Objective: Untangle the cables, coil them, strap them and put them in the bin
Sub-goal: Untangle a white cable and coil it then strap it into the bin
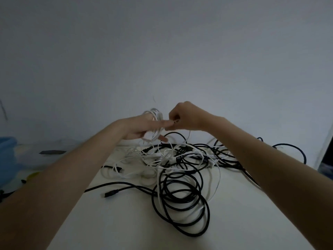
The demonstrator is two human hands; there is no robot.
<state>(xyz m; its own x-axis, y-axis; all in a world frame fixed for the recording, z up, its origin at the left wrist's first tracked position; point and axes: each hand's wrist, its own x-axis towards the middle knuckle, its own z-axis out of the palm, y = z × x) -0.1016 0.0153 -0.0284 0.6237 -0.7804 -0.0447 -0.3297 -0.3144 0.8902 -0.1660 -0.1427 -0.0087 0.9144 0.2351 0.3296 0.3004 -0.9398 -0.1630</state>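
A white cable coil is wound round the straight fingers of my left hand, held up above the table's far edge. My right hand is right beside the left fingertips, its fingers curled, pinching a strand of the same white cable. Below both hands a tangled pile of black and white cables lies on the white table. Large loops of a black cable spread toward me, with a black plug at the left.
A blue bin stands at the far left beside a clear plastic container, which bears a dark strap-like strip. A yellow object lies near it. A plain wall rises behind the table.
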